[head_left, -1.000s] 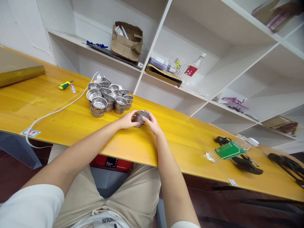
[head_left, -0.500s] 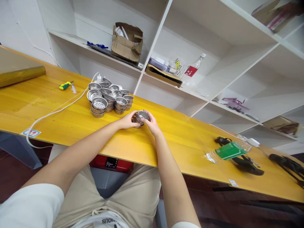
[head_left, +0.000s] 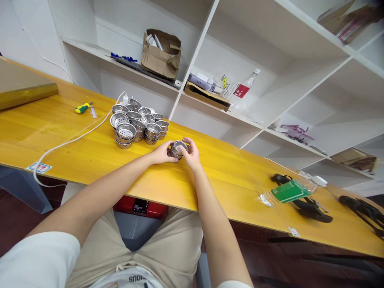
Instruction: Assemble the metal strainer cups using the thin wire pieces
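Note:
Between my hands is a short stack of perforated metal strainer cups (head_left: 179, 147) on the yellow table (head_left: 216, 176). My left hand (head_left: 164, 153) curls round the lower part of the stack from the left. At the right, my right hand (head_left: 191, 153) grips the top cup, its thumb on the near rim and fingers behind. The top cup sits tilted over the ones below; its underside is hidden. Left of my hands stand several stacks of the same strainer cups (head_left: 126, 131), closely grouped.
A white cable (head_left: 69, 142) runs across the table's left side, near a green-yellow screwdriver (head_left: 82, 108). Right lie a green-labelled plastic bottle (head_left: 289, 191) and black straps (head_left: 315, 210). White shelves (head_left: 240, 48) hold a cardboard box (head_left: 160, 54) behind the table.
My right hand has tilted the top cup slightly, and its fingers have shifted on the rim. My left hand stays round the lower cups.

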Demonstrator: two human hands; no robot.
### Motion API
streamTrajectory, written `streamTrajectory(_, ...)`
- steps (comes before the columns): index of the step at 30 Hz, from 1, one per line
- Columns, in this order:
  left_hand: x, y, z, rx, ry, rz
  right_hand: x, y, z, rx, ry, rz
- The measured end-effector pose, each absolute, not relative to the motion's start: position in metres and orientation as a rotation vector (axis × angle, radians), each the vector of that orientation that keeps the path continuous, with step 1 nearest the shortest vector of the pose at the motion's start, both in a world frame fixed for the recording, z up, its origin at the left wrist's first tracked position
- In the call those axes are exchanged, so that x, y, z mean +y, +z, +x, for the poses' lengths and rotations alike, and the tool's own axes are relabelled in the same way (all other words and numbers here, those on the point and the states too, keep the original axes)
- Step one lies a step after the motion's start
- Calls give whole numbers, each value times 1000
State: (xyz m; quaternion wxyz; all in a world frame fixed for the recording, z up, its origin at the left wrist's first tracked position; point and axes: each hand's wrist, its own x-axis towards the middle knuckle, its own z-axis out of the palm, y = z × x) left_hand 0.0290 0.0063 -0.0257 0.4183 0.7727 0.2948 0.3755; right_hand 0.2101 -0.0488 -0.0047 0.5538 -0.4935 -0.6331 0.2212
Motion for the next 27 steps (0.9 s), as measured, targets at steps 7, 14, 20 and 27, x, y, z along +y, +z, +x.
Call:
streamTrajectory(7,0,-23,30,782,1024,1969,-50,-4,206,-1747,150,-1241)
streamTrajectory(14,-1,-25,32,768,1058,1971,-52,-3,206,-1811,27,-1268)
streamTrajectory(20,1,-28,33,790,1064,1989,-53,-3,205,-1778,15,-1247)
streamTrajectory(27,-10,-21,34,1039,1060,2061,-50,-7,204,-1665,225,-1309)
